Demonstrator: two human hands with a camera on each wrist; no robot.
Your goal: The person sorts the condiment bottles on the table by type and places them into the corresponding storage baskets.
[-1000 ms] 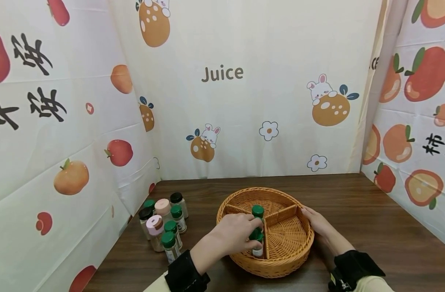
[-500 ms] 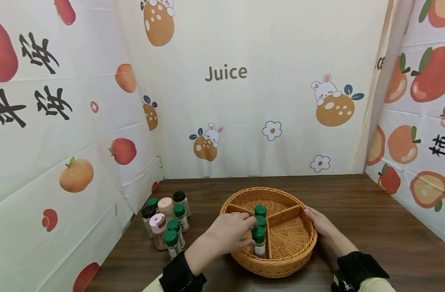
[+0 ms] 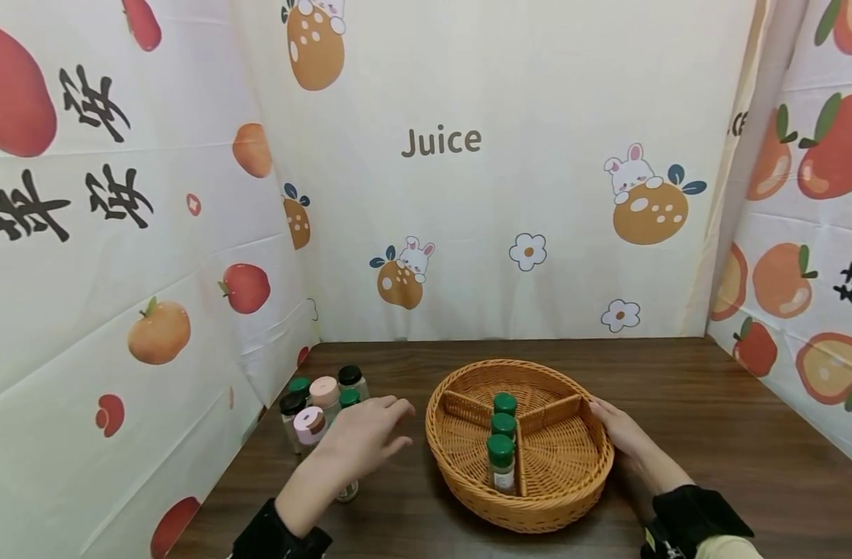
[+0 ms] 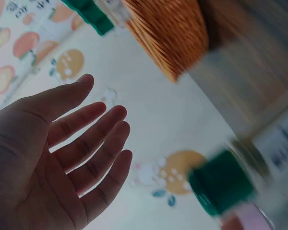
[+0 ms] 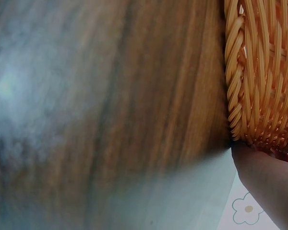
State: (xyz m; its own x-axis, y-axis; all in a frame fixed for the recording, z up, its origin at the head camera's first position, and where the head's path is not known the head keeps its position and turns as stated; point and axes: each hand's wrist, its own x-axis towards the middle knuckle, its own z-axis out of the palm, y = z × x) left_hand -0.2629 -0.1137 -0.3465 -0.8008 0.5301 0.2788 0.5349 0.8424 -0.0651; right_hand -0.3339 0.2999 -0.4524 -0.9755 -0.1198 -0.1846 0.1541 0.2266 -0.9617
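A round wicker basket (image 3: 519, 519) with dividers stands on the table; three green-capped spice jars (image 3: 500, 452) are lined up along a divider in its left compartment. My left hand (image 3: 361, 436) is in the air left of the basket, fingers spread and nothing held, overlapping a cluster of jars. In the left wrist view the palm (image 4: 53, 158) shows bare, with a blurred green-capped jar (image 4: 222, 184) close by. My right hand (image 3: 623, 429) holds the basket's right rim; in the right wrist view a finger (image 5: 261, 175) lies against the wicker wall (image 5: 264, 72).
Left of the basket, several jars stand close together, among them a pink-capped jar (image 3: 310, 423) and a black-capped jar (image 3: 351, 377). Some are partly hidden behind my left hand. Printed cloth (image 3: 467, 233) borders the wooden table (image 3: 649, 365) at the back and sides.
My left hand has let go of the front green-capped jar in the basket and moved left toward the clustered jars. My right hand stays at the basket rim.
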